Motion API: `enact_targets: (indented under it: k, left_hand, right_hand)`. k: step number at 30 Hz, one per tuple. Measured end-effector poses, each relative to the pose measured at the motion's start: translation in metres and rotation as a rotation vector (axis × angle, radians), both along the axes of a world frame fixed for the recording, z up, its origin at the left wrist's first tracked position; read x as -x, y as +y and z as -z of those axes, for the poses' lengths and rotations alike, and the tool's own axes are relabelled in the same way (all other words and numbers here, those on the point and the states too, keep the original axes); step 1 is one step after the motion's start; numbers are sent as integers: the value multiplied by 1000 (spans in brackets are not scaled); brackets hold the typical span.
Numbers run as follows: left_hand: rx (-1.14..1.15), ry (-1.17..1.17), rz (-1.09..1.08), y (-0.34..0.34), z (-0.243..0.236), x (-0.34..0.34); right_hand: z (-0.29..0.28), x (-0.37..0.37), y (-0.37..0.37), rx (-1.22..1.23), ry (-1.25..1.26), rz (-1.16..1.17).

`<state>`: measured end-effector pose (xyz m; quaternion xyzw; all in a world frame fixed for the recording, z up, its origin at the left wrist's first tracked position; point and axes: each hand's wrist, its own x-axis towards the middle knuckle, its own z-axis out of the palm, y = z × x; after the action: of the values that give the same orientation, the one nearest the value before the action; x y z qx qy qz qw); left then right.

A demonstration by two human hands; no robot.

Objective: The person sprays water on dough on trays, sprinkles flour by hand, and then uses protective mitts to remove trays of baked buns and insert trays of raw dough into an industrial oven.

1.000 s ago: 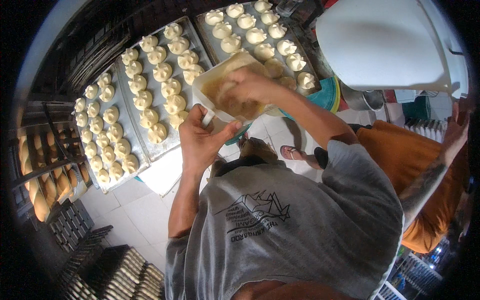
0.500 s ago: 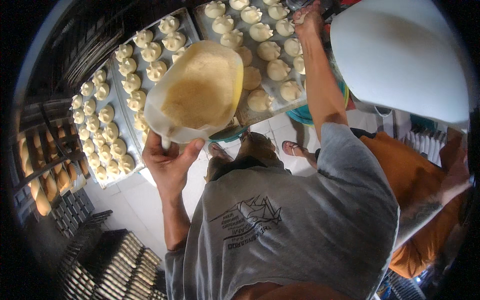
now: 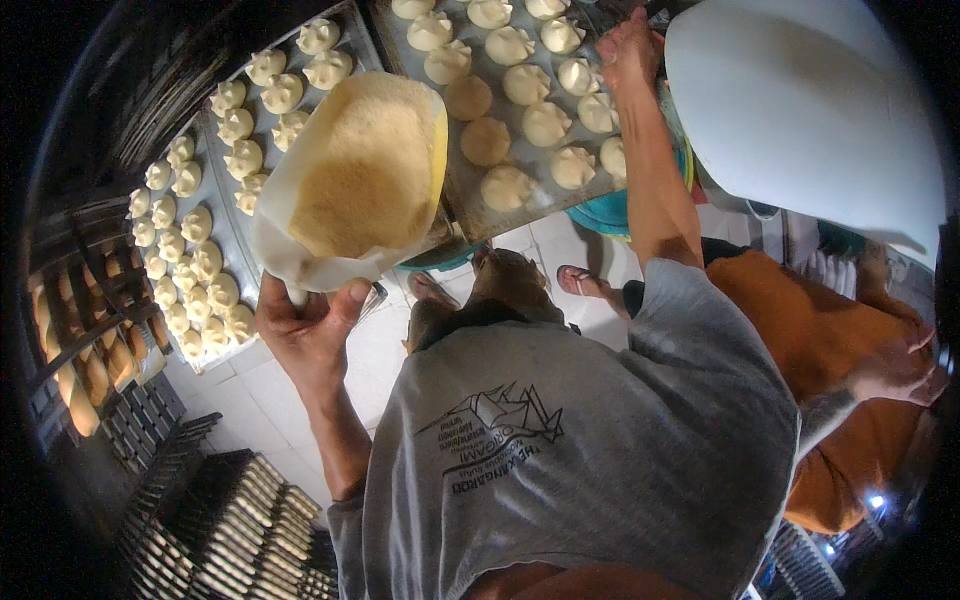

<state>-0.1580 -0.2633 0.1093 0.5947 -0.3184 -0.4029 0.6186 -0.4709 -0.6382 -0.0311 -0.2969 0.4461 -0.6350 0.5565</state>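
Observation:
My left hand (image 3: 310,325) grips the handle of a white, jug-like plastic container (image 3: 280,245) with pale tan crumbly powder (image 3: 355,175) inside, held over the trays. My right hand (image 3: 628,45) is stretched to the back right corner of the right metal tray (image 3: 455,200), fingers curled, beside the dough pieces; what they hold, if anything, is hidden. Rounds of dough (image 3: 525,85) with snipped, pointed tops sit in rows on that tray, some looking dusted. More such rounds fill the middle tray (image 3: 262,70) and the left tray (image 3: 205,130).
A large white tub or lid (image 3: 800,110) lies at right, above teal round containers (image 3: 600,215). Long bread loaves (image 3: 75,370) rest on a rack at left, with stacked slotted pans (image 3: 250,520) below. Another person in orange (image 3: 780,320) is at my right, hands at the far right edge.
My right hand has left the container and reached to the upper right. My left hand has moved the container left, uncovering more of the right tray. The other person's hand has moved lower.

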Motion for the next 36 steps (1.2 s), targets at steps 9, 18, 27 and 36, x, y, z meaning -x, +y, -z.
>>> enact_targets:
  k: [9,18,27,36]
  left_hand:
    - [-21,-28,30,-2,-3,1]
    - [-12,-71,4,3,-5,2]
    - [29,-87,51,0,-10,7]
    - [42,-80,59,8,-9,5]
  right_hand:
    - [59,47,-8,16,-141,-190]
    - [-16,19,83,-32,-46,13]
    - [73,106,90,545,991,14]
    - [-25,54,161,-32,-113,274]
